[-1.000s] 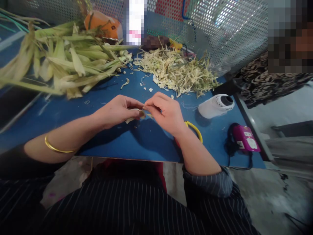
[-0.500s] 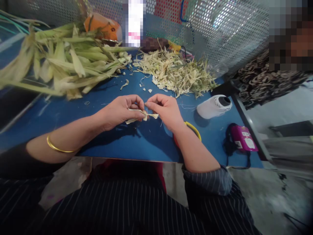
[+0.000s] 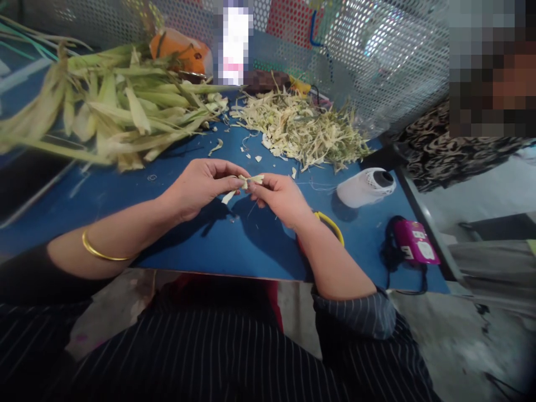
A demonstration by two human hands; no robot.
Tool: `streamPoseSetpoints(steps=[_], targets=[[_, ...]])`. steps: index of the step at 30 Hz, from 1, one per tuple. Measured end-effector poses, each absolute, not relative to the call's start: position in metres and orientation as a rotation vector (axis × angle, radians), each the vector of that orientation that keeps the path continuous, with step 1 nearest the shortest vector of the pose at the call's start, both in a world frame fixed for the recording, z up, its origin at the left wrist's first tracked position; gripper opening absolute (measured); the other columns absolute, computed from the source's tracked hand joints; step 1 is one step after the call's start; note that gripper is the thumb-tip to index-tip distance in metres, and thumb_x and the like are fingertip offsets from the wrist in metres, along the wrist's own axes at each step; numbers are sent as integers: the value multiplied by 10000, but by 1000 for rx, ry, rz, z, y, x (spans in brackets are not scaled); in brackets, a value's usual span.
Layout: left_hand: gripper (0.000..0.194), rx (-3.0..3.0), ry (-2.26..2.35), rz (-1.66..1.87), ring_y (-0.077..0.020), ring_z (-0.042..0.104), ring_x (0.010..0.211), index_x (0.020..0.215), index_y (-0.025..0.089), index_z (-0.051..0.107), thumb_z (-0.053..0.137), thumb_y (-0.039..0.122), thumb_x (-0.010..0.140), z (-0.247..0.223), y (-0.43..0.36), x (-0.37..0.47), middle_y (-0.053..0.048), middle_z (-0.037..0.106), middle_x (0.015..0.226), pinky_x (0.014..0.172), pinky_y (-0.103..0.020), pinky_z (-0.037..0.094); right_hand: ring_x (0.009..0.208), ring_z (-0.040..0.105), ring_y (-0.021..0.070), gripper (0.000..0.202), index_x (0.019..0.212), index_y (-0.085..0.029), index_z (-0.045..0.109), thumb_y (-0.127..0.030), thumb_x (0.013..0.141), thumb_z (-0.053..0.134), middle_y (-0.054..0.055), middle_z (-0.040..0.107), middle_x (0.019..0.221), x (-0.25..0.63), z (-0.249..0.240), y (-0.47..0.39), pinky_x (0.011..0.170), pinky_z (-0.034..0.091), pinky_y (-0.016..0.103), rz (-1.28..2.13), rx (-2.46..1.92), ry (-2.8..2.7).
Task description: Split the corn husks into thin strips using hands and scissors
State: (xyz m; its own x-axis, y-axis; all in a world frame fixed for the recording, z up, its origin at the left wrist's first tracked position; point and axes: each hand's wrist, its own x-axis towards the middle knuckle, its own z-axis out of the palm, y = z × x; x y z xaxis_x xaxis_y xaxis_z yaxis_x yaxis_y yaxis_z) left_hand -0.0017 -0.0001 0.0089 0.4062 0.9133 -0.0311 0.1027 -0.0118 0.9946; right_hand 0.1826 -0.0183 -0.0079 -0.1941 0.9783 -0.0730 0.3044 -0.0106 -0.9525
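Between my two hands is a small pale piece of corn husk (image 3: 228,197), gathered at its middle with its ends sticking out. My left hand (image 3: 201,187) pinches it between thumb and fingers. From the other side my right hand (image 3: 278,195) closes its thumb and fingertips on the same piece. Fine thread hangs below the fingers, and thin strands (image 3: 312,183) run over the table toward a white thread cone (image 3: 364,188) lying tilted on the right. The fingertips hide part of the knot-like middle.
Long corn husks (image 3: 138,106) are heaped at the back left, and shredded husk strips (image 3: 310,125) lie at the back centre. A yellow-handled tool (image 3: 333,224) is partly under my right forearm. A magenta box with a black cord (image 3: 416,240) sits near the right edge of the blue table (image 3: 192,251).
My hands have come closer together and slightly upward. My right fingers have moved from above the husk piece onto it, and the piece has turned, one end now hanging down.
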Motion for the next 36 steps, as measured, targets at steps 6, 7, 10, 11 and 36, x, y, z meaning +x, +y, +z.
streamPoseSetpoints(steps=[6, 7, 10, 11, 36], targets=[[206, 1584, 1164, 997, -137, 612, 666, 900, 164, 744, 681, 279, 743, 8, 5, -4, -33, 702, 726, 680, -266, 487, 690, 525, 129, 167, 825, -192, 632, -247, 904, 495, 16, 610, 765, 180, -5, -27, 650, 371, 270, 372, -1365, -2077], [197, 1603, 1184, 1013, -137, 614, 663, 891, 166, 741, 681, 278, 740, 9, 5, -4, -31, 701, 723, 676, -265, 487, 696, 517, 134, 196, 858, -196, 645, -251, 923, 469, 28, 617, 801, 179, -3, -28, 651, 356, 279, 205, -1361, -2158], [166, 1629, 1207, 1010, -140, 622, 650, 848, 174, 720, 692, 270, 715, 9, 5, -4, -28, 703, 728, 630, -254, 484, 655, 481, 136, 249, 905, -208, 668, -261, 951, 429, 42, 634, 829, 178, 0, -31, 633, 313, 300, -143, -1302, -2307], [159, 1641, 1211, 998, -141, 623, 651, 837, 176, 714, 693, 266, 708, 8, 5, -4, -26, 706, 731, 617, -251, 482, 658, 482, 137, 253, 903, -212, 671, -257, 953, 428, 42, 638, 828, 178, 1, -31, 640, 308, 305, -196, -1269, -2319], [210, 1587, 1007, 949, -159, 633, 760, 881, 149, 731, 689, 292, 733, 11, 1, -2, -61, 727, 842, 736, -285, 494, 529, 465, 80, 170, 673, -171, 585, -285, 791, 627, -41, 548, 587, 184, -5, -18, 549, 371, 238, 1005, -1340, -1632]])
